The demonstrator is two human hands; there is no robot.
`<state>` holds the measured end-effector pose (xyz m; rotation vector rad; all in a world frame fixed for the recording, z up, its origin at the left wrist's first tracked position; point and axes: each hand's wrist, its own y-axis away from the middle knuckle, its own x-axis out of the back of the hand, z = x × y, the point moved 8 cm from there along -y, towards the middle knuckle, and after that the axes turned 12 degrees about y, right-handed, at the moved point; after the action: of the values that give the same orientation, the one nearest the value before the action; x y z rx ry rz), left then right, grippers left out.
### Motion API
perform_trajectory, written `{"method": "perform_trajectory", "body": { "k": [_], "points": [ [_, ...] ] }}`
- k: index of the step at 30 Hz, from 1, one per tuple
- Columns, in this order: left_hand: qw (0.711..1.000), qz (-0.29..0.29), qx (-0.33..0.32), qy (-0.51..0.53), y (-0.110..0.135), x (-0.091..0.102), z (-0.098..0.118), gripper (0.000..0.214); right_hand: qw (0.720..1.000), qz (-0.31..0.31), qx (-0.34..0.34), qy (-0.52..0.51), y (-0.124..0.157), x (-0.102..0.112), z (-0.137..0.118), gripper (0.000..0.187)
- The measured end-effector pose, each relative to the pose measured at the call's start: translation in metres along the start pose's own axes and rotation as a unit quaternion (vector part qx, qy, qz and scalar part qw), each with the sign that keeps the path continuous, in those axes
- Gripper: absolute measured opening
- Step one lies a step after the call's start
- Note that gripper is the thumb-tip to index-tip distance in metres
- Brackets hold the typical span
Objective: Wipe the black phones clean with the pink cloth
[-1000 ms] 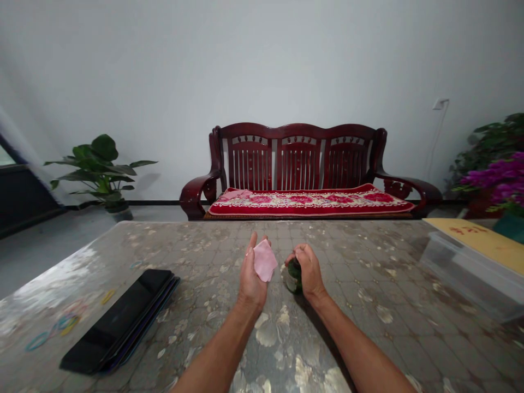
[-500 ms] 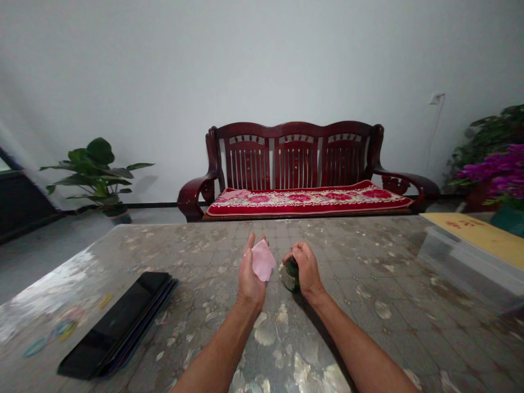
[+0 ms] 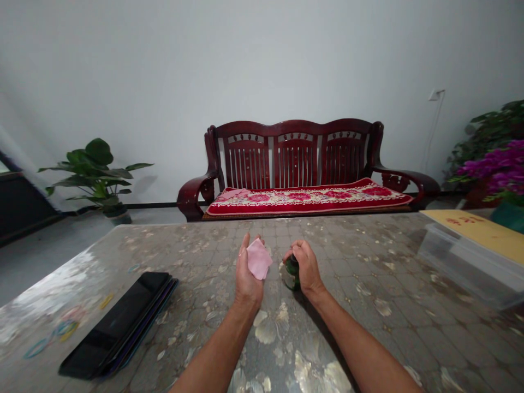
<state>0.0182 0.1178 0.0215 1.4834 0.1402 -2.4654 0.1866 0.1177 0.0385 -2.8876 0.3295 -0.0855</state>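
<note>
On the palm of my left hand (image 3: 248,281) lies a folded pink cloth (image 3: 259,260). The thumb rests along its side and the fingertips show behind it. Just to the right, my right hand (image 3: 308,270) is closed round the upper part of a small dark green bottle (image 3: 291,273) with a pale label. The bottle is upright over the table, but I cannot tell whether its base touches. The cloth and the bottle are a short gap apart. My right fingers hide most of the bottle's top.
A stack of black phones or tablets (image 3: 118,322) lies on the patterned table (image 3: 204,349) at left, beside colored bands (image 3: 65,329). A clear plastic box (image 3: 462,267) with a yellow envelope (image 3: 478,226) stands at right. Beyond is a wooden bench (image 3: 295,158).
My left hand with the pink cloth has shifted slightly to the left. My right hand and the green bottle stay in nearly the same place.
</note>
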Motion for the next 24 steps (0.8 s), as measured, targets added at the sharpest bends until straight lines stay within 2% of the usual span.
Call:
{"method": "perform_trajectory", "body": {
  "k": [13, 24],
  "points": [
    [1.000, 0.017, -0.003, 0.001, -0.0021, 0.0037, 0.0061, 0.042, 1.000, 0.001, -0.001, 0.009, 0.0008, 0.0001, 0.0022, 0.029],
    [0.996, -0.007, 0.082, 0.027, -0.0078, 0.0037, 0.0004, 0.037, 1.000, 0.013, -0.003, 0.002, 0.0008, 0.0003, 0.0004, 0.025]
  ]
}}
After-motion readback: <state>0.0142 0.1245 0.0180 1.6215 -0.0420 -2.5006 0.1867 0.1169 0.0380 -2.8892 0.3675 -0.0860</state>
